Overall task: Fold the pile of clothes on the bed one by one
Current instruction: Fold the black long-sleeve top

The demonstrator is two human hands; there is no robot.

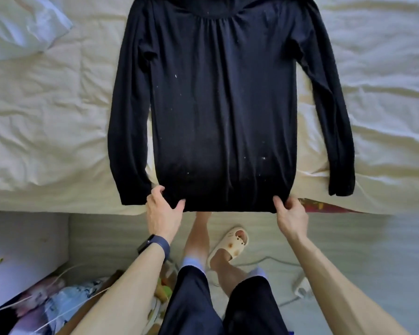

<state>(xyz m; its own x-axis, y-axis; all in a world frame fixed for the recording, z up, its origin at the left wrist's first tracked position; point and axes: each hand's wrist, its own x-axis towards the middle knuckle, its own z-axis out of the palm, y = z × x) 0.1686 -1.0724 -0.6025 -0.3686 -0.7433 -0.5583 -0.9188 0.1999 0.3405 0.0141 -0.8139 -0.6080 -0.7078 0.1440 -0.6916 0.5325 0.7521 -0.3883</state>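
Dark shorts [198,305] of the person fill the 6 o'clock edge, nearest the lens; both forearms reach up from there to the hem of a black long-sleeved top [223,105]. Top: spread flat on the bed [46,122] (front or back uppermost cannot be told), running from the centre toward 12 o'clock, sleeves lying down either side of the body, hem at the mattress edge just below centre. Left hand [163,210]: pinches the hem's left corner, thumb on top of the cloth, fingers curled at the side seam beside the left cuff. Right hand [292,213]: pinches the right corner, thumb and fingers closed on the fabric. A dark wristband [155,246] circles the left wrist. Pale pillow [22,25] at 10 o'clock; red patterned cloth [319,206] at the bed's edge, 4 o'clock. On the floor: a cream slipper [230,247] with a foot in it near 6 o'clock, a white cable [271,259] at 5 o'clock, mixed clutter [46,308] at 7 o'clock.
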